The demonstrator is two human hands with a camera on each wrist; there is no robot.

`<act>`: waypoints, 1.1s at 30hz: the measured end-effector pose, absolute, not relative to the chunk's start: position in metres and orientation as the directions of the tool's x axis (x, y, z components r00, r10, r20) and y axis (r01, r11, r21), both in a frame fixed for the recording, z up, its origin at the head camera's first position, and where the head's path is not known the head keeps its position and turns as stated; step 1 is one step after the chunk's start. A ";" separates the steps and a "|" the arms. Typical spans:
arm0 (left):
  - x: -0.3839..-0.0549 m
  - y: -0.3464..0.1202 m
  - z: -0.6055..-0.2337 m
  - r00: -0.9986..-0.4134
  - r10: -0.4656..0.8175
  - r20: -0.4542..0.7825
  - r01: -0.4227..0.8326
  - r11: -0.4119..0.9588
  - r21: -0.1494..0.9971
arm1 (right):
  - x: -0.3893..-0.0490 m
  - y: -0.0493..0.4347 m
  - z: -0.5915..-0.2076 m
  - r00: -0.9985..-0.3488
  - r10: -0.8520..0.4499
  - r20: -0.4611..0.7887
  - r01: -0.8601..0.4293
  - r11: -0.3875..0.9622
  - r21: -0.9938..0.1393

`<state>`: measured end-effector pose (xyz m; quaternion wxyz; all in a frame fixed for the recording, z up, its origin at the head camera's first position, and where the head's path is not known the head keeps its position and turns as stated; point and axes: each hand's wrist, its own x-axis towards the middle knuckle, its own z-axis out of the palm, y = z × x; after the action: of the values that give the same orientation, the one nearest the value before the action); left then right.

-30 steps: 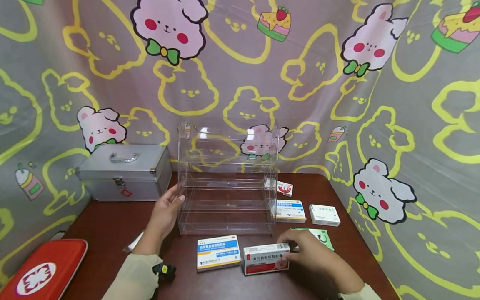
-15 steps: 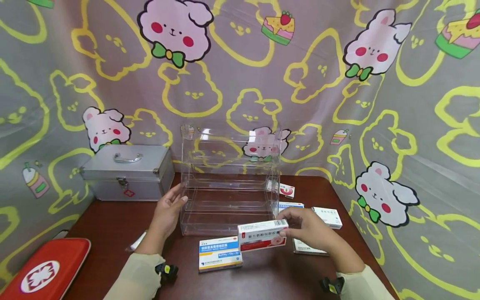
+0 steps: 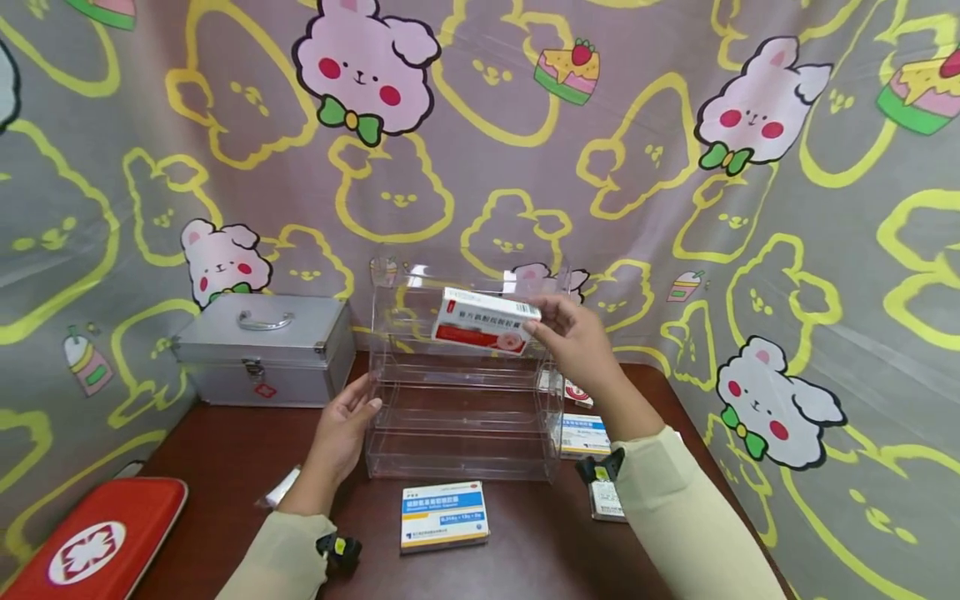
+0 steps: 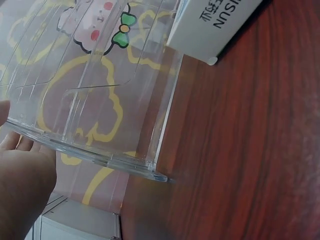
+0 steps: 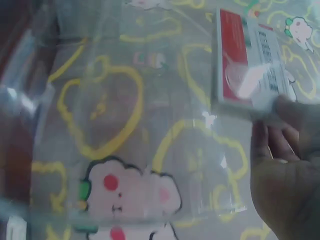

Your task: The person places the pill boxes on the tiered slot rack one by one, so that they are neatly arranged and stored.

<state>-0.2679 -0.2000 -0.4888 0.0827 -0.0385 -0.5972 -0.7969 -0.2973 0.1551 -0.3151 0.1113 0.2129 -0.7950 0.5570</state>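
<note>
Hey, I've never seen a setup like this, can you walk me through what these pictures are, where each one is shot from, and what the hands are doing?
There is no machine here: a person works with two bare hands and wears three cameras. The wide picture comes from a camera on the head, looking down at a brown table. The other two come from cameras on each wrist, so they show close, tilted views.

The right hand pinches a red and white medicine box by its end, raised at the top level of a clear plastic shelf rack. The left hand rests with straight fingers against the rack's left side.

On the table lie a blue and white medicine box in front of the rack, more boxes to its right, a silver metal case and a red first-aid pouch.
</note>
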 end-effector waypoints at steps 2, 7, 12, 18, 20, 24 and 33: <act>-0.268 -0.200 -0.490 -0.983 -0.088 0.159 0.177 -0.273 0.946 | -0.311 0.143 -0.304 -0.887 -0.164 0.431 -0.460 0.254 -0.851; -0.271 -0.201 -0.492 -0.981 -0.087 0.171 0.189 -0.276 0.942 | -0.342 0.117 -0.281 -0.883 -0.068 0.464 -0.467 0.206 -0.860; -0.270 -0.200 -0.493 -0.978 -0.085 0.189 0.205 -0.280 0.938 | -0.365 0.098 -0.270 -0.865 -0.007 0.501 -0.492 0.205 -0.846; -0.270 -0.201 -0.495 -0.977 -0.086 0.195 0.211 -0.282 0.936 | -0.381 0.078 -0.268 -0.855 0.037 0.518 -0.500 0.206 -0.841; -0.270 -0.200 -0.496 -0.979 -0.085 0.185 0.201 -0.283 0.938 | -0.384 0.075 -0.270 -0.849 0.029 0.528 -0.507 0.240 -0.828; -0.271 -0.199 -0.498 -0.983 -0.083 0.161 0.178 -0.271 0.946 | -0.390 0.068 -0.274 -0.844 -0.004 0.537 -0.508 0.328 -0.796; -0.271 -0.202 -0.496 -0.982 -0.077 0.170 0.184 -0.256 0.949 | -0.397 0.052 -0.281 -0.869 -0.039 0.494 -0.467 0.395 -0.791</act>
<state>-0.2706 -0.2019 -0.4964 0.0827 -0.0443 -0.6043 -0.7912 -0.3966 0.0524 -0.2809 0.2029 0.1563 -0.8101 0.5274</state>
